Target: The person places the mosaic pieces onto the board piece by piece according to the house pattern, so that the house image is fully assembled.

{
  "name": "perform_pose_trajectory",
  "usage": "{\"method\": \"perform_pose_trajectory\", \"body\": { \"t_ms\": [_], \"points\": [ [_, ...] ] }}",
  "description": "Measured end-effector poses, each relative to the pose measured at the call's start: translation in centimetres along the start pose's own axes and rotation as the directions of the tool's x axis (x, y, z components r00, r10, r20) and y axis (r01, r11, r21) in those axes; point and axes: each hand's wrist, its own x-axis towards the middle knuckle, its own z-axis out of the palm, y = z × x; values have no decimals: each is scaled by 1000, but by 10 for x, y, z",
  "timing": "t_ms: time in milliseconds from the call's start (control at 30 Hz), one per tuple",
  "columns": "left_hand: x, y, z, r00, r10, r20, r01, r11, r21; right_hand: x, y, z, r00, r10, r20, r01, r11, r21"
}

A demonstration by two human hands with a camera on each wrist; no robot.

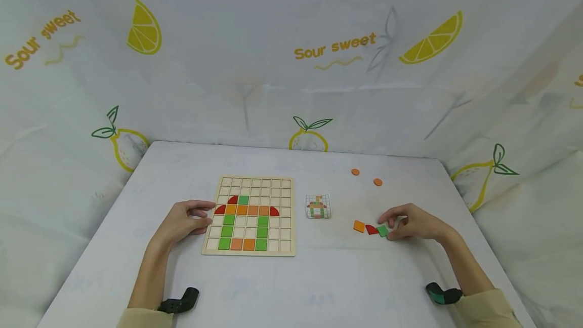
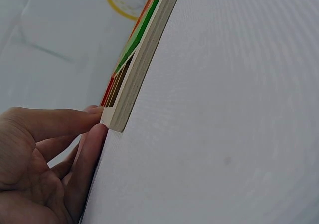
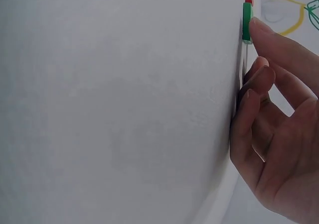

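A wooden grid board [image 1: 282, 186] lies on the table, with red, green and orange tiles in some of its cells. At the board's left edge, my left hand [image 1: 184, 221] touches the side with its fingertips; the left wrist view shows them against the board's rim [image 2: 130, 97]. My right hand [image 1: 412, 222] hovers low over a green square tile [image 1: 382, 231], and a digit tip touches it in the right wrist view. Beside that tile lie a red quarter-round tile [image 1: 371, 229] and an orange square tile [image 1: 359, 226].
A small pattern card [image 1: 318, 206] lies right of the board. Two orange round tiles [image 1: 355, 171] lie farther back on the right. A white cloth with lemon prints hangs behind the table [image 1: 319, 292].
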Motion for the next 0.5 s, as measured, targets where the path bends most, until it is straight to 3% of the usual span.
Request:
{"method": "perform_pose_trajectory", "body": {
  "t_ms": [500],
  "points": [
    [0, 0, 0, 1000, -8, 0, 8, 1000, 1, 1, -1, 3, 1000, -1, 3, 1, 1000, 22]
  ]
}}
